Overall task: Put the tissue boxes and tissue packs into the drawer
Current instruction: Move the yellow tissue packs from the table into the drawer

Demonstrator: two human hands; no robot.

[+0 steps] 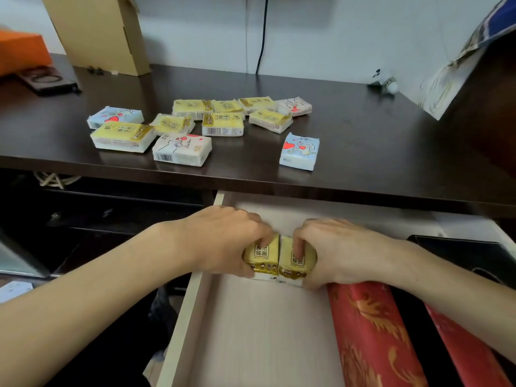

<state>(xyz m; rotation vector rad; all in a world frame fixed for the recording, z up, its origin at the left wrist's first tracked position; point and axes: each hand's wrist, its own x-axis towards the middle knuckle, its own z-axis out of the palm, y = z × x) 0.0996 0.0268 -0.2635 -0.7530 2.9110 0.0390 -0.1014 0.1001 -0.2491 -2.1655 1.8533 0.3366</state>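
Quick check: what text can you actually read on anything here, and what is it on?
"原木纯品": yellow pack in the left hand.
"纯品": yellow pack in the right hand, partly covered.
"原木纯品": yellow pack on the desk.
Barcode digits and cartoon pack lettering: too blurred.

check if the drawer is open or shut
Open: the drawer is pulled out below the desk, its pale floor exposed, both hands setting yellow packs inside.
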